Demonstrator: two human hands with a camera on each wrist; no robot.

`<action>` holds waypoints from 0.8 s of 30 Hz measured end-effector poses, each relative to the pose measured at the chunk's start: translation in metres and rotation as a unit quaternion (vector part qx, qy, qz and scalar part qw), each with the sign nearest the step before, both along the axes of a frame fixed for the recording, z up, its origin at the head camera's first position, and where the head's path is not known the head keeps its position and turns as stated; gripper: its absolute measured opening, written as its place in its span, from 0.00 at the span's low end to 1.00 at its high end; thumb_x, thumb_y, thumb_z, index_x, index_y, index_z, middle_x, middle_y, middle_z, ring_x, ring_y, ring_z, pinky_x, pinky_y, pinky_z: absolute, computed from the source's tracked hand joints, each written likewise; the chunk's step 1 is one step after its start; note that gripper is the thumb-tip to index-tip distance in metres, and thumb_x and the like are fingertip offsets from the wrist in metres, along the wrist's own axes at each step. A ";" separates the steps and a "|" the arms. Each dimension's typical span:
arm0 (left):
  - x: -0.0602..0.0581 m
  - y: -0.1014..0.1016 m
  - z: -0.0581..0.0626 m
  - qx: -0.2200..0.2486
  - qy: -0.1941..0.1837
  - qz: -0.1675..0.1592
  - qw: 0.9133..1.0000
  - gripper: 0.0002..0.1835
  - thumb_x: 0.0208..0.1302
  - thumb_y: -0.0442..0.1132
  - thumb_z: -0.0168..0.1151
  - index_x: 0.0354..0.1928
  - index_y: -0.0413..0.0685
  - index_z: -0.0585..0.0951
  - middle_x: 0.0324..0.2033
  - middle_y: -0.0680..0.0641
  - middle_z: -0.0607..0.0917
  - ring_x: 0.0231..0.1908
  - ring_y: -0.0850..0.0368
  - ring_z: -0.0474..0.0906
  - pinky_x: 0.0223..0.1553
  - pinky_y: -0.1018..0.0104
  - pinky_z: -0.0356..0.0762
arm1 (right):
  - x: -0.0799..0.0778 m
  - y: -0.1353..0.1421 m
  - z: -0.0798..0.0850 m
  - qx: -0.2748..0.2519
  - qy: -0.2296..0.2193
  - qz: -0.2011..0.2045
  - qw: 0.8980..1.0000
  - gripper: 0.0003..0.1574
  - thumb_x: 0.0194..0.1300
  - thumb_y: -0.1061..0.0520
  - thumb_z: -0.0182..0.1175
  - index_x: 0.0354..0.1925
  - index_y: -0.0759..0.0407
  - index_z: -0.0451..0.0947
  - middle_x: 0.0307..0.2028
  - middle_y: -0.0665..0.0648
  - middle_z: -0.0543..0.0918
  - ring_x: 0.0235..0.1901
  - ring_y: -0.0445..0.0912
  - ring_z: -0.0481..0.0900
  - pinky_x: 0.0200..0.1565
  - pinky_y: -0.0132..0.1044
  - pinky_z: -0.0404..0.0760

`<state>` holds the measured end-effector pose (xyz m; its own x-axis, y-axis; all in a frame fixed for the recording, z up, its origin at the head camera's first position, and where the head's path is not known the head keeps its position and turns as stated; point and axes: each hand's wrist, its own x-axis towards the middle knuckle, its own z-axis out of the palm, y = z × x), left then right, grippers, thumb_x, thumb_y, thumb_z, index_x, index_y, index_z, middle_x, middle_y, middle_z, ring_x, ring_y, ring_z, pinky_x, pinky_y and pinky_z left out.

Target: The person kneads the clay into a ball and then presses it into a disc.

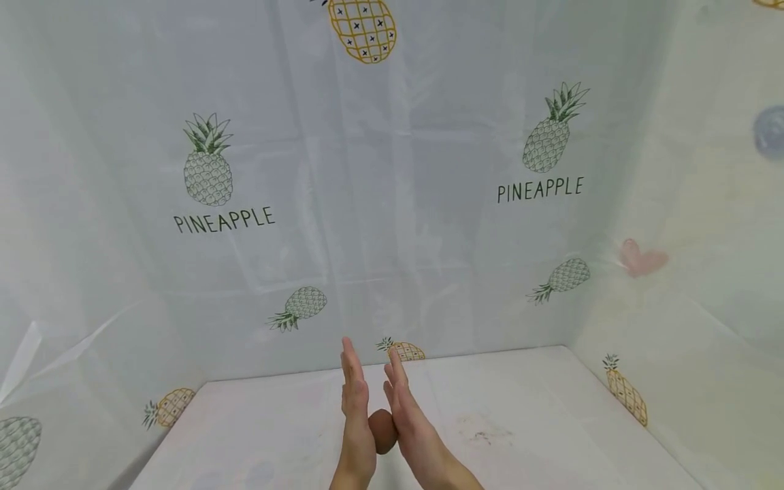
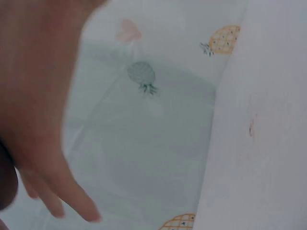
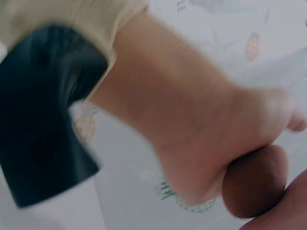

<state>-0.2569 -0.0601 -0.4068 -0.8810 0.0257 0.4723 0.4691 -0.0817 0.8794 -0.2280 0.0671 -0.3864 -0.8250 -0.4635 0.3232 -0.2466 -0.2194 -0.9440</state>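
Note:
A brown, smooth, roundish lump [image 1: 383,432], like clay or dough, sits between two palms low in the head view. My left hand [image 1: 357,425] presses it from the left with fingers straight and pointing up and away. From the other side my right hand [image 1: 418,430] presses with its fingers straight too. Below the fingertips a gap runs down to the lump. In the right wrist view the lump [image 3: 255,184] is squeezed between both palms, slightly flattened. Only a dark edge of the lump [image 2: 6,179] shows in the left wrist view.
Under the hands lies a white tabletop [image 1: 539,401] with a reddish-brown smudge [image 1: 482,435] to the right. A pale sheet [image 1: 392,204] printed with pineapples hangs behind and at both sides. A dark strap-like piece [image 3: 43,115] and beige sleeve [image 3: 91,17] surround one wrist.

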 end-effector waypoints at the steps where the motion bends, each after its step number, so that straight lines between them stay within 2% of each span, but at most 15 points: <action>1: -0.003 -0.001 -0.002 -0.002 -0.006 0.002 1.000 0.32 0.84 0.57 0.30 0.84 0.84 0.39 0.83 0.68 0.34 0.82 0.55 0.19 0.69 0.19 0.17 | 0.002 0.001 0.002 -0.003 0.004 0.001 1.000 0.33 0.85 0.33 0.17 0.82 0.16 0.26 0.85 0.46 0.24 0.83 0.58 0.20 0.72 0.75 0.20; 4: -0.006 0.000 -0.005 -0.015 -0.011 -0.001 1.000 0.33 0.84 0.58 0.30 0.84 0.83 0.37 0.83 0.67 0.32 0.82 0.53 0.18 0.69 0.21 0.14 | 0.006 0.005 0.008 -0.019 0.023 0.004 1.000 0.33 0.85 0.35 0.15 0.82 0.18 0.26 0.84 0.41 0.26 0.83 0.50 0.19 0.72 0.74 0.16; 7: -0.004 0.007 -0.006 -0.033 -0.006 -0.012 0.999 0.33 0.85 0.57 0.31 0.84 0.81 0.36 0.83 0.66 0.32 0.82 0.54 0.18 0.70 0.25 0.11 | 0.007 0.010 0.013 -0.051 0.049 0.000 0.998 0.34 0.85 0.36 0.13 0.83 0.23 0.24 0.84 0.40 0.28 0.83 0.44 0.19 0.72 0.71 0.14; 11: 0.001 0.019 -0.006 -0.059 0.018 -0.026 0.998 0.35 0.85 0.54 0.33 0.86 0.74 0.35 0.85 0.61 0.33 0.83 0.53 0.21 0.71 0.29 0.10 | 0.005 0.018 0.016 -0.081 0.077 -0.022 0.993 0.36 0.84 0.37 0.12 0.84 0.27 0.21 0.84 0.41 0.28 0.83 0.43 0.19 0.71 0.71 0.13; 19: 0.025 0.039 -0.001 -0.040 0.022 -0.124 0.991 0.34 0.85 0.52 0.31 0.84 0.80 0.35 0.84 0.66 0.32 0.80 0.43 0.13 0.63 0.17 0.11 | -0.005 0.034 0.013 -0.080 0.074 -0.111 0.988 0.34 0.86 0.37 0.17 0.83 0.19 0.27 0.84 0.38 0.28 0.83 0.49 0.20 0.72 0.73 0.16; 21: 0.029 0.041 0.001 -0.035 0.032 -0.146 0.988 0.34 0.84 0.50 0.30 0.85 0.78 0.35 0.84 0.65 0.32 0.81 0.44 0.14 0.63 0.17 0.11 | -0.009 0.037 0.012 -0.080 0.069 -0.122 0.987 0.33 0.86 0.36 0.18 0.82 0.17 0.28 0.84 0.39 0.28 0.83 0.51 0.20 0.72 0.73 0.17; 24: 0.034 0.041 0.005 -0.025 0.043 -0.177 0.983 0.34 0.85 0.47 0.28 0.85 0.75 0.34 0.84 0.66 0.31 0.82 0.53 0.16 0.67 0.20 0.11 | -0.014 0.038 0.010 -0.075 0.065 -0.124 0.987 0.33 0.86 0.36 0.19 0.82 0.17 0.28 0.84 0.39 0.27 0.83 0.52 0.19 0.71 0.75 0.17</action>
